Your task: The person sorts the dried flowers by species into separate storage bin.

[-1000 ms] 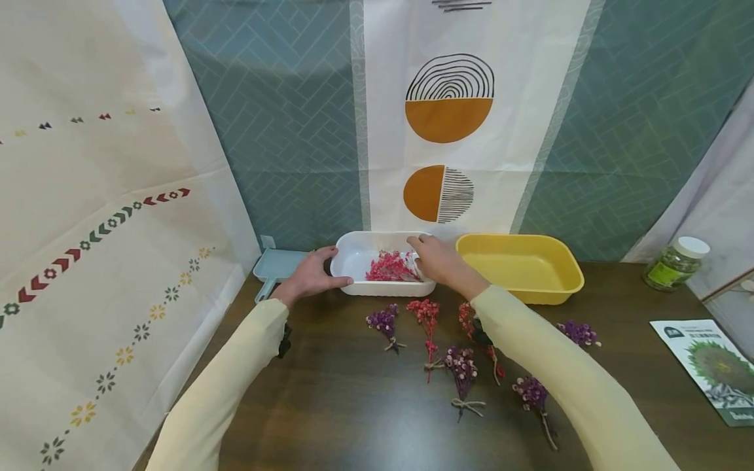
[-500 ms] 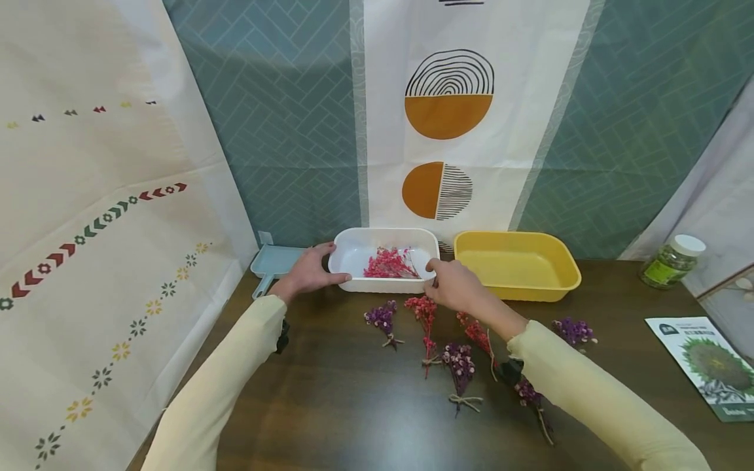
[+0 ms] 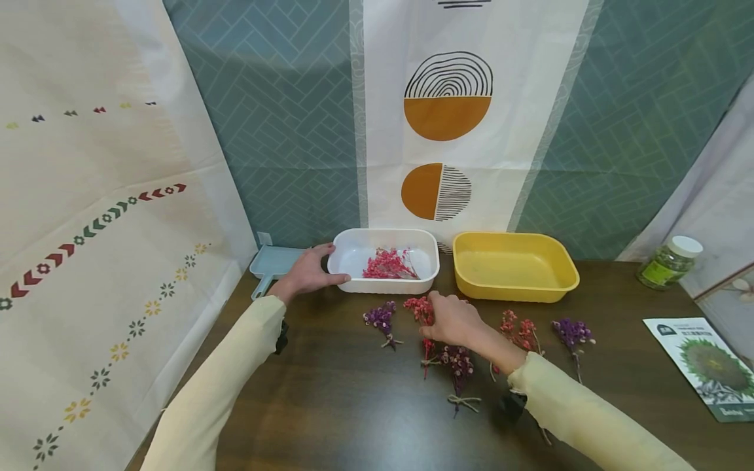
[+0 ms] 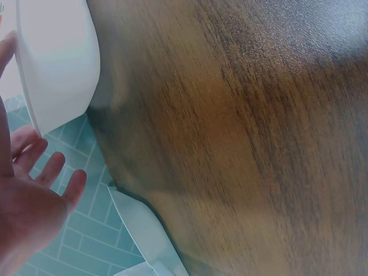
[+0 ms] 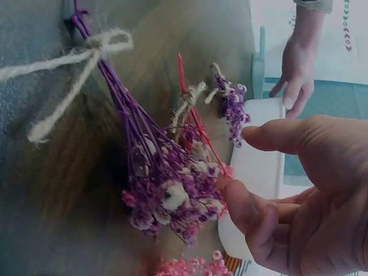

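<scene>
My left hand (image 3: 309, 270) holds the left end of a white plastic basin (image 3: 383, 286), with the thumb at its front rim. Pink-red dried flowers (image 3: 389, 263) lie inside the basin. In the left wrist view, the fingers of that hand (image 4: 34, 195) are spread by the basin's edge. My right hand (image 3: 458, 320) is over a red dried flower bunch (image 3: 417, 306), partly covering it. In the right wrist view its thumb and fingers are apart, close to a twine-tied purple bunch (image 5: 172, 190). A smaller purple bunch (image 3: 379, 318) lies left of the red one.
A yellow basin (image 3: 515, 293) stands right of the white one. Another red bunch (image 3: 521, 330) and a purple bunch (image 3: 571, 332) lie at the right. A pale blue dustpan (image 3: 273, 261) is at the left. A lidded jar (image 3: 668, 265) and a seed packet (image 3: 707, 366) are far right.
My right hand has left the inside of the white basin, passed its front right corner and come down to the red bunch. The left hand stays at the basin.
</scene>
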The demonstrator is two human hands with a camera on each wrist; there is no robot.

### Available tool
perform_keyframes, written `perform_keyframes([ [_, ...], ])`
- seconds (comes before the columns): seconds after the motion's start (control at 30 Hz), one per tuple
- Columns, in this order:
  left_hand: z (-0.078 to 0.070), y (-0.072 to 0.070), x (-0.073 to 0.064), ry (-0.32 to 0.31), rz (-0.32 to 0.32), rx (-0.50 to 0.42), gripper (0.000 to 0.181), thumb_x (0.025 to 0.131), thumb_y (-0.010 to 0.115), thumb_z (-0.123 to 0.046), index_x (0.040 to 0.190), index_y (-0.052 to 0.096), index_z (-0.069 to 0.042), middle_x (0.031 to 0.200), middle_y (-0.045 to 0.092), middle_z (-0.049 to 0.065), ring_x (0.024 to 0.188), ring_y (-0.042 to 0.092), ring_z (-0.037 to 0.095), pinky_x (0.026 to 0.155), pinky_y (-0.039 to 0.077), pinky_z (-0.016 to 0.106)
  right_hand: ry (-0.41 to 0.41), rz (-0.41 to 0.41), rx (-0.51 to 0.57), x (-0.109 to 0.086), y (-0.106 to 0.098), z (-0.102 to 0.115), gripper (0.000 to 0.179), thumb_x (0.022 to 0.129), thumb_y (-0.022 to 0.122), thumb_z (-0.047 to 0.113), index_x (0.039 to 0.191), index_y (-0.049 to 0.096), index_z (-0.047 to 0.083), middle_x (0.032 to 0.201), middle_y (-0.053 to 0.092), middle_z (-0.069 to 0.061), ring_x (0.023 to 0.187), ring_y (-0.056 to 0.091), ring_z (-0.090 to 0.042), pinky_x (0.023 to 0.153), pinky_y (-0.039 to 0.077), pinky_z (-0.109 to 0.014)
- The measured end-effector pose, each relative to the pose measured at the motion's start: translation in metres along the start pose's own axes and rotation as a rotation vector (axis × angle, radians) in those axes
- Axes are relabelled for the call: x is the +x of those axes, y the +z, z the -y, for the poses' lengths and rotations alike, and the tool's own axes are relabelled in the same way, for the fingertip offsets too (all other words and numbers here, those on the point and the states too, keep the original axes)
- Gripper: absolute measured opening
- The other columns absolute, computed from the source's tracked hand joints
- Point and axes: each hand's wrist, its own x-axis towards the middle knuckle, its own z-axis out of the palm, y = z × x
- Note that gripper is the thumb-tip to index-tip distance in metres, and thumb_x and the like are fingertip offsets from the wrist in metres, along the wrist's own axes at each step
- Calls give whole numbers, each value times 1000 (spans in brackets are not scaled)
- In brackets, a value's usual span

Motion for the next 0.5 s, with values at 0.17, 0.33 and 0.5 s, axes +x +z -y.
perform_keyframes([
  [0.17, 0, 0, 0, -11, -3, -5, 95, 82, 77, -50, 151, 38, 3, 156, 34, 22, 141, 32, 40, 111, 31, 57, 42, 5, -12, 1, 8, 1, 77, 77, 87, 39, 129, 51, -4, 87, 64, -14, 78, 65, -29, 65, 56, -49],
  [0.33, -1, 1, 0, -11, 1, -12, 95, 83, 77, -49, 151, 38, 3, 157, 34, 21, 142, 31, 40, 111, 30, 57, 64, -11, -17, 1, 17, 2, 82, 74, 89, 41, 128, 49, -5, 80, 61, -12, 75, 64, -30, 62, 54, -51],
  [0.5, -1, 1, 0, -11, -1, -7, 95, 83, 77, -49, 151, 37, 3, 157, 33, 22, 142, 31, 40, 111, 30, 58, 56, -36, -25, 1, 24, 3, 84, 72, 90, 39, 129, 47, -5, 84, 64, -15, 78, 66, -35, 62, 54, -51],
])
